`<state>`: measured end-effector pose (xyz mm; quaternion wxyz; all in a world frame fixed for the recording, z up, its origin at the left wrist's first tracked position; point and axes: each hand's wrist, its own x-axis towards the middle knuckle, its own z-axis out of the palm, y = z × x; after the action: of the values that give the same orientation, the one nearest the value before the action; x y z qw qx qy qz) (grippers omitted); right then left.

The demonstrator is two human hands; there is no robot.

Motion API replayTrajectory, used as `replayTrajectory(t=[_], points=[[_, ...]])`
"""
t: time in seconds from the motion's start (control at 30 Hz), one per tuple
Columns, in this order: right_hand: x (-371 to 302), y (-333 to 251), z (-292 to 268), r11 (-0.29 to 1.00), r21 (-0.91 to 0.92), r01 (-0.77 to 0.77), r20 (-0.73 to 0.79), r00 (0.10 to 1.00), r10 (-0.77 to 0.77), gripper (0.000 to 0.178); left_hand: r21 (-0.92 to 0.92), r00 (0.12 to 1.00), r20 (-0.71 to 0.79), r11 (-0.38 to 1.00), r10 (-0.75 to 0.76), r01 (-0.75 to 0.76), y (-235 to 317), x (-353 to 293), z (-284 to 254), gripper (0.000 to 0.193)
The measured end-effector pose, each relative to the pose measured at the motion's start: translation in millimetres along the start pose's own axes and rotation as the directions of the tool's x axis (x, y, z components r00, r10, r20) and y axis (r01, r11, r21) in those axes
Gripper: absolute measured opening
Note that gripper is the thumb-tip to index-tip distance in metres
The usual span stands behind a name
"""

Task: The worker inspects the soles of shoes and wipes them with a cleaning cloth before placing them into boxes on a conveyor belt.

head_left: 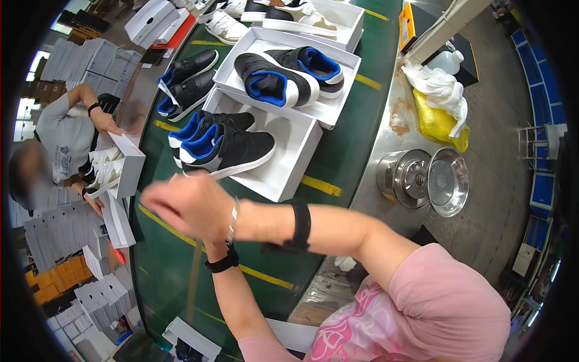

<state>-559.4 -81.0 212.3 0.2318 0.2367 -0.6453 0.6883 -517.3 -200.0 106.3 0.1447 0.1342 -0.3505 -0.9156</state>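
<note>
My right hand [190, 208] is blurred, its fingers curled closed above the green belt, just in front of the near pair of shoes. Whatever it holds, if anything, cannot be made out. Beneath it, my left hand [215, 248] is mostly hidden; only the part by its black wristband shows. Close ahead, a pair of black shoes with blue lining and white soles [232, 145] rests across the edge of an open white shoebox [283, 160]. Beyond it, a similar pair [283, 78] sits in another white box [353, 69].
More black shoes [187, 81] lie left of the boxes on the green belt [338, 160]. Across it, another person holds a white box [134, 166] with shoes. On the metal ledge at right are a steel pot [395, 175], a yellow bag [431, 120] and a white cloth [434, 87].
</note>
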Motion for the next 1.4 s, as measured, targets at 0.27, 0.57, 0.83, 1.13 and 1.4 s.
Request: replayTrajectory(t=[0.27,0.57,0.83,1.13,1.4], points=[[-210.4,-19.2,-69.8,0.956,-0.027,-0.293,0.489,0.830,0.268,0.012,0.825,0.722,0.565,-0.285,0.399,-0.488,24.2,35.6,39.4,0.022],[-266.8,-30.1,-180.5,0.874,-0.427,-0.231,0.679,0.556,0.479,0.027,0.523,0.880,0.315,-0.709,-0.354,-0.473,-10.6,106.3,115.7,0.037],[-268.7,-35.2,-234.2,0.807,-0.566,-0.172,0.639,0.528,0.560,0.035,0.622,0.840,0.543,-0.671,0.000,-0.402,20.2,61.7,84.9,0.024],[-287.2,-59.1,-244.7,0.838,-0.544,-0.036,0.755,0.416,0.508,0.057,0.951,0.814,0.227,-0.303,0.534,-0.066,51.8,-213.8,17.3,0.026],[-307.9,-44.6,-247.0,0.852,-0.522,0.047,0.803,0.363,0.472,0.061,0.923,0.791,-0.137,-0.213,0.596,0.320,-44.1,-428.5,-37.4,0.023]])
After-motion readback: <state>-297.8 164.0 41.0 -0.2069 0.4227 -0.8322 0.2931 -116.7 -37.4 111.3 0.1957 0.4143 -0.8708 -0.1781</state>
